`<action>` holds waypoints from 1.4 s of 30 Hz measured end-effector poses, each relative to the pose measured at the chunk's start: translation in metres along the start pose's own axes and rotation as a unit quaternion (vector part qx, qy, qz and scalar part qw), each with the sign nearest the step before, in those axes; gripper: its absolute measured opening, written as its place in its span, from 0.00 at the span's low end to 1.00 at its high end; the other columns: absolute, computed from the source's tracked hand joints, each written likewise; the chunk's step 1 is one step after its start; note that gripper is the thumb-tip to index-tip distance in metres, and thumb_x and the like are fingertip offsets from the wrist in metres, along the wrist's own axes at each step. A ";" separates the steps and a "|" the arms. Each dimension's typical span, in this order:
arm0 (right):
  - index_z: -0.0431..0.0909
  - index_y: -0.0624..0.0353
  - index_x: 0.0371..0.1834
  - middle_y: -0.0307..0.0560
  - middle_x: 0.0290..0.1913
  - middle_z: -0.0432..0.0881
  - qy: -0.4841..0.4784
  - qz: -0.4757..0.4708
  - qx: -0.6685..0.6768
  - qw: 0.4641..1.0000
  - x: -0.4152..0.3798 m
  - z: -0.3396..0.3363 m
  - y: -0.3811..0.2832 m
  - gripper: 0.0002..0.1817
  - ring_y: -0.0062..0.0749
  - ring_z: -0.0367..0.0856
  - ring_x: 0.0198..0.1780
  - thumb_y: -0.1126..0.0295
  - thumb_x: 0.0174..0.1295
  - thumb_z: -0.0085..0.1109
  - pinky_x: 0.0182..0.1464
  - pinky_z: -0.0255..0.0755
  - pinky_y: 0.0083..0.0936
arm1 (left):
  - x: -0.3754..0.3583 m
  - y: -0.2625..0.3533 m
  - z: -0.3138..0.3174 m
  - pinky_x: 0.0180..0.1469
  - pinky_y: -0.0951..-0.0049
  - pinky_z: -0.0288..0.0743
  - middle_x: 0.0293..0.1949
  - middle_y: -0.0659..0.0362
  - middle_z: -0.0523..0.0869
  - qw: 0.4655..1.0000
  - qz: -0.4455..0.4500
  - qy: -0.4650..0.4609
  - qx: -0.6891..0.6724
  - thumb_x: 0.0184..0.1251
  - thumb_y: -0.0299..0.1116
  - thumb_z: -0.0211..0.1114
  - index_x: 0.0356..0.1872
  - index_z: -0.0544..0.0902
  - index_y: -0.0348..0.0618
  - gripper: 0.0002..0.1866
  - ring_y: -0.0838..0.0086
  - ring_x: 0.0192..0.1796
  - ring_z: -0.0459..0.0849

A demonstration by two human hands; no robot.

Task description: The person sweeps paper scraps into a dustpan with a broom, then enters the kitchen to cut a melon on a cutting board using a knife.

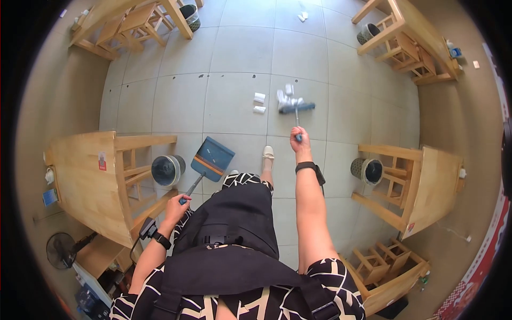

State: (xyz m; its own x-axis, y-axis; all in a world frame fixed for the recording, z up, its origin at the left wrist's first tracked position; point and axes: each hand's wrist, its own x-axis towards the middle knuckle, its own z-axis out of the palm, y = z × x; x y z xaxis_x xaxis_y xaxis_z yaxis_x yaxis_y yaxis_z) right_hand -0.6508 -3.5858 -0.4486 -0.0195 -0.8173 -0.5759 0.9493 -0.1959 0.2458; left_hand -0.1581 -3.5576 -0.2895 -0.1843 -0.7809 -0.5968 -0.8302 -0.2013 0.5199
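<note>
My right hand (299,140) is stretched forward and grips the top of a broom handle; the broom head (296,108) rests on the tiled floor among several white paper scraps (288,97). Two more white scraps (259,103) lie just left of the broom head. My left hand (177,205) holds the handle of a blue dustpan (213,159), whose pan sits low over the floor to my front left. One foot in a light shoe (268,154) is stepped forward between dustpan and broom.
A wooden table (88,181) with stools and a dark bin (166,169) stands at my left. Another wooden table (434,184) with a bin (367,170) is at my right. More tables stand at the far left and far right. A fan (60,249) sits low left.
</note>
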 end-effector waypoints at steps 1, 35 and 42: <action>0.60 0.60 0.21 0.37 0.18 0.64 0.003 0.006 -0.002 1.000 0.000 -0.006 -0.014 0.09 0.17 0.65 0.19 0.76 0.58 0.44 0.22 0.69 0.11 | -0.003 0.010 -0.003 0.25 0.73 0.70 0.16 0.57 0.79 0.999 -0.024 0.007 -0.022 0.50 0.34 0.60 0.30 0.82 0.45 0.07 0.72 0.20 0.78; 0.62 0.63 0.54 0.42 0.17 0.70 0.160 0.035 -0.791 0.590 0.095 0.147 -0.092 0.24 0.22 0.68 0.13 0.80 0.50 0.51 0.12 0.62 0.20 | -0.090 0.078 0.054 0.14 0.80 0.60 0.14 0.63 0.76 0.896 -0.328 0.213 -0.210 0.55 0.31 0.55 0.30 0.81 0.42 0.08 0.83 0.12 0.67; 0.60 0.62 0.55 0.42 0.19 0.70 0.157 0.284 -0.652 0.685 0.060 0.047 0.073 0.25 0.23 0.67 0.16 0.77 0.51 0.52 0.15 0.63 0.20 | -0.100 0.085 0.065 0.14 0.81 0.60 0.14 0.63 0.76 0.866 -0.368 0.239 -0.241 0.55 0.32 0.55 0.30 0.81 0.42 0.08 0.83 0.13 0.68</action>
State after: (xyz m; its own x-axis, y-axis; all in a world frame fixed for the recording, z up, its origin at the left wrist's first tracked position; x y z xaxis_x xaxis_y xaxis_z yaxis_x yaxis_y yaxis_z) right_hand -0.5969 -3.6742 -0.4284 0.3426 -0.3642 -0.8660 0.2528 0.9235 -0.2884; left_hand -0.2445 -3.4582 -0.2255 0.6354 -0.4690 -0.6134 -0.2937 -0.8815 0.3698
